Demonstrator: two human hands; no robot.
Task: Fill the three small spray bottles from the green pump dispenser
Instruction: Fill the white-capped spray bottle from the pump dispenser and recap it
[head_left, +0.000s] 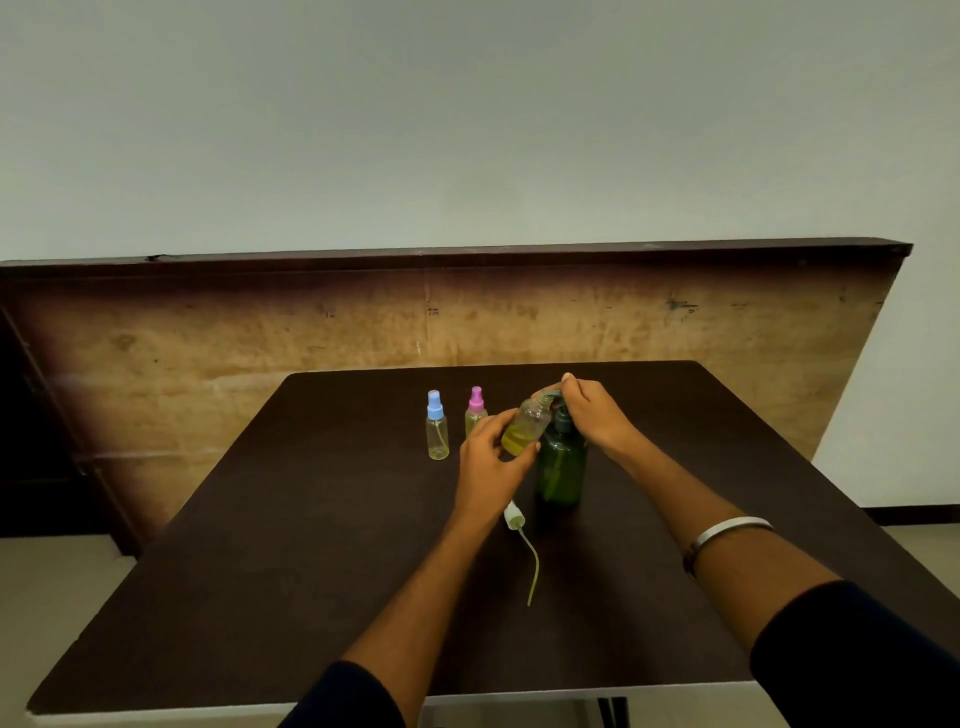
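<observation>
Green pump dispenser (560, 467) under right hand (597, 415); tilted uncapped bottle (525, 425) in left hand (491, 457)'s grip.

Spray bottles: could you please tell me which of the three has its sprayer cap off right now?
The tilted bottle held in the left hand at the green pump dispenser. Its white sprayer lies on the table; the blue-capped bottle and pink-capped bottle stand closed.

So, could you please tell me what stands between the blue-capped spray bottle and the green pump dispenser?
In the head view, the pink-capped spray bottle stands between the blue-capped spray bottle and the green pump dispenser.
</observation>
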